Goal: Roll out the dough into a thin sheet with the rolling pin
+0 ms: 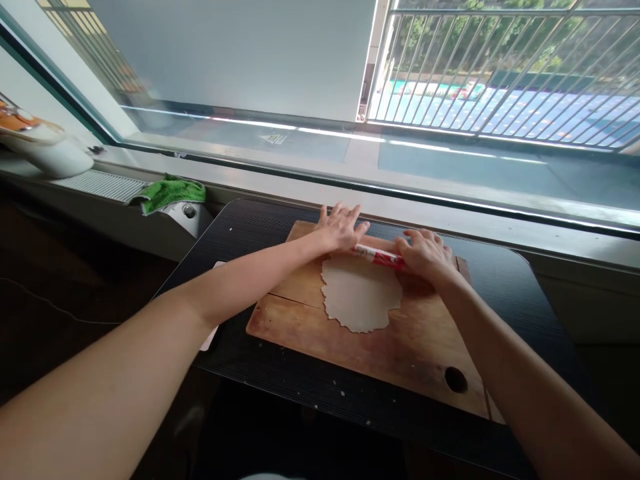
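Note:
A flat, thin sheet of pale dough (361, 297) with ragged edges lies on a wooden board (300, 327). Across its far edge sits a red-and-white printed cylinder (379, 256), used like a rolling pin. My left hand (342, 228) rests with its palm over the left end, fingers spread and stretched forward. Over the right end lies my right hand (427, 253), its fingers extended and apart. Both palms hide the ends of the cylinder. Neither hand is wrapped around it.
The board lies on a black table (240, 233) against a window sill (280, 187). Small white crumbs dot the table's front edge. A green cloth (170, 192) hangs at the sill on the left, near a white pot (55, 153). The board has a round hole (455, 380).

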Demonstrator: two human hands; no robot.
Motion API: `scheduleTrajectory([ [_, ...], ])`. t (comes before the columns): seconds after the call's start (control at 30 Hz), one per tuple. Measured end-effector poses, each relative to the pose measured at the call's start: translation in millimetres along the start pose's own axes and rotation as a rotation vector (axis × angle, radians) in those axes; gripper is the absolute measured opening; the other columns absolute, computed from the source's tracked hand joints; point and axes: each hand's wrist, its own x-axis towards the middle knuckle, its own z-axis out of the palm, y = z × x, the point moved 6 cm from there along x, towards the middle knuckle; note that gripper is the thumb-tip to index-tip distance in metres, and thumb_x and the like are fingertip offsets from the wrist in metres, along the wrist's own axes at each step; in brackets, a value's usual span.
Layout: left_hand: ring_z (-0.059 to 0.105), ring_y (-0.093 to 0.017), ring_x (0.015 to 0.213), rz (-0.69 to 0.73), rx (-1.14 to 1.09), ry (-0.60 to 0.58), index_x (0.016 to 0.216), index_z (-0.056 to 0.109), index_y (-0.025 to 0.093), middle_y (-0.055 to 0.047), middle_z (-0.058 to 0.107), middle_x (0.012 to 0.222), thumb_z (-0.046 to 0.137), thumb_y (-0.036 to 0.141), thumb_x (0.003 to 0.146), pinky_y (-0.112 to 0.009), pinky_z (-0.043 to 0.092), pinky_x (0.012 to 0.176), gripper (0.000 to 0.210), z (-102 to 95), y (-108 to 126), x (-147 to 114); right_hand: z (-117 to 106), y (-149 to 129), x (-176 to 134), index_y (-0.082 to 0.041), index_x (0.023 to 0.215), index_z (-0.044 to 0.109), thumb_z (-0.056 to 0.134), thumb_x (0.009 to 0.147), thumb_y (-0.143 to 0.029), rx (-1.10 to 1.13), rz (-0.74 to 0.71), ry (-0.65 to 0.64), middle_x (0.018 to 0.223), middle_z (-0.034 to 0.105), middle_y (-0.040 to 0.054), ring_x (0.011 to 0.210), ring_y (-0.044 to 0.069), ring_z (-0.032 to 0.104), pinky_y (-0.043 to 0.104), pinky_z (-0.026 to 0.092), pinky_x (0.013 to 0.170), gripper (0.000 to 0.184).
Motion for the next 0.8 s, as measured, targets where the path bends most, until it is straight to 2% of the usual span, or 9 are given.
scheduleTrajectory([
  [0.1,0.024,-0.031,0.155,0.048,-0.006,0.002,0.159,0.034,0.022,-0.006,0.042,0.163,0.027,0.054,0.102,-0.061,0.015,0.126,0.066,1.5,4.0,-15.0,-0.7,-3.5,-15.2,-0.028,0.125,0.068,0.031,0.097,-0.045,-0.01,-0.11,0.034,0.141,0.059,0.0103,0.137,0.033,0.043,0.055,0.036,0.113,0.049],
  [0.23,0.019,-0.031,0.156,-0.031,0.031,0.01,0.161,0.029,0.018,-0.011,0.042,0.162,0.026,0.05,0.103,-0.061,0.012,0.126,0.066,-4.1,-0.5,12.7,-4.1,0.6,15.2,-0.018,0.142,0.058,0.038,0.094,-0.043,-0.01,0.047,-0.007,0.153,0.048,0.0166,0.142,0.036,0.038,0.055,0.032,0.117,0.058],
  [0.3,0.018,-0.031,0.157,-0.066,0.042,-0.008,0.161,0.027,0.016,-0.012,0.041,0.163,0.026,0.048,0.103,-0.061,0.011,0.126,0.066,-4.7,-2.5,20.2,-5.7,0.9,20.4,-0.014,0.146,0.054,0.04,0.094,-0.043,-0.014,0.078,-0.003,0.155,0.045,0.0189,0.144,0.037,0.036,0.056,0.03,0.117,0.062],
  [0.37,0.019,-0.032,0.157,-0.063,0.029,-0.061,0.161,0.027,0.017,-0.012,0.039,0.164,0.025,0.05,0.103,-0.062,0.013,0.125,0.067,-0.2,-2.3,9.5,-4.5,-1.1,5.9,-0.014,0.147,0.052,0.036,0.096,-0.043,-0.033,0.009,0.033,0.156,0.045,0.018,0.146,0.036,0.034,0.057,0.03,0.118,0.061],
  [0.43,0.025,-0.033,0.154,-0.024,0.019,-0.105,0.16,0.032,0.019,-0.012,0.041,0.162,0.025,0.055,0.102,-0.061,0.016,0.125,0.069,6.2,0.6,-13.2,0.1,-3.9,-20.8,-0.018,0.147,0.053,0.03,0.099,-0.043,-0.07,-0.133,0.082,0.157,0.046,0.0153,0.149,0.034,0.032,0.057,0.03,0.118,0.058],
  [0.53,0.03,-0.033,0.152,0.033,0.044,-0.083,0.158,0.038,0.021,-0.012,0.045,0.16,0.025,0.059,0.101,-0.059,0.017,0.125,0.069,7.8,5.3,-33.5,4.4,-5.0,-43.4,-0.021,0.143,0.057,0.025,0.102,-0.042,-0.127,-0.285,0.158,0.155,0.05,0.0132,0.149,0.034,0.031,0.06,0.029,0.119,0.056],
  [0.6,0.024,-0.032,0.155,0.025,0.053,-0.066,0.159,0.035,0.021,-0.012,0.039,0.164,0.025,0.059,0.102,-0.06,0.014,0.126,0.069,4.6,4.9,-23.0,4.0,-3.0,-29.0,-0.021,0.145,0.055,0.028,0.101,-0.044,-0.123,-0.254,0.143,0.155,0.05,0.0136,0.149,0.035,0.033,0.06,0.03,0.118,0.056],
  [0.7,0.015,-0.03,0.158,-0.043,0.057,-0.054,0.162,0.027,0.017,-0.013,0.028,0.168,0.024,0.055,0.103,-0.061,0.01,0.126,0.07,-2.1,0.0,9.7,0.5,0.9,9.2,-0.017,0.15,0.049,0.036,0.098,-0.047,-0.079,-0.102,0.061,0.157,0.047,0.0161,0.149,0.037,0.033,0.06,0.031,0.117,0.062],
  [0.8,0.014,-0.03,0.158,-0.063,0.053,-0.052,0.162,0.025,0.016,-0.014,0.027,0.169,0.025,0.055,0.103,-0.061,0.01,0.126,0.071,-3.5,-2.0,14.6,-2.5,1.1,10.3,-0.015,0.149,0.05,0.038,0.097,-0.048,-0.048,-0.074,0.095,0.156,0.047,0.0176,0.149,0.038,0.033,0.06,0.031,0.117,0.063],
])
